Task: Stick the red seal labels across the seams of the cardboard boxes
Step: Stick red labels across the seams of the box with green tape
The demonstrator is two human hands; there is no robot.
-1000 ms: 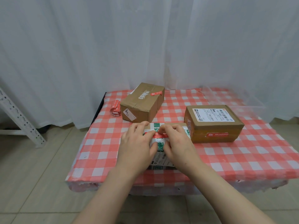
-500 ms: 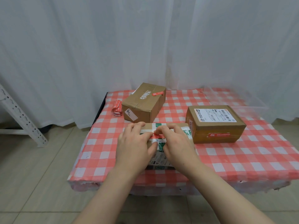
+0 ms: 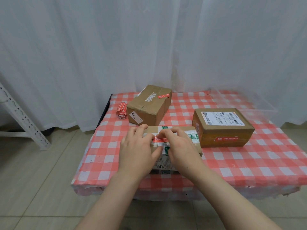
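Observation:
A low cardboard box (image 3: 189, 131) with white and green tape lies at the table's near edge, mostly hidden under my hands. A red seal label (image 3: 160, 139) lies flat across its top. My left hand (image 3: 136, 150) rests flat on the box, fingertips at the label's left end. The bent fingertips of my right hand (image 3: 181, 146) press on the label's right part. A second box (image 3: 149, 105) stands at the back with a red label (image 3: 163, 96) on top. A third box (image 3: 222, 125) at the right has a red label (image 3: 226, 138) on its front.
A roll of red labels (image 3: 121, 110) lies left of the back box. The table (image 3: 249, 156) has a red checked cloth. A clear plastic bin (image 3: 249, 103) stands at the back right. A white metal rack (image 3: 20, 117) stands on the floor at the left, before a white curtain.
Both hands have stayed on the near box and its red label, with only small finger shifts. The view has moved slightly.

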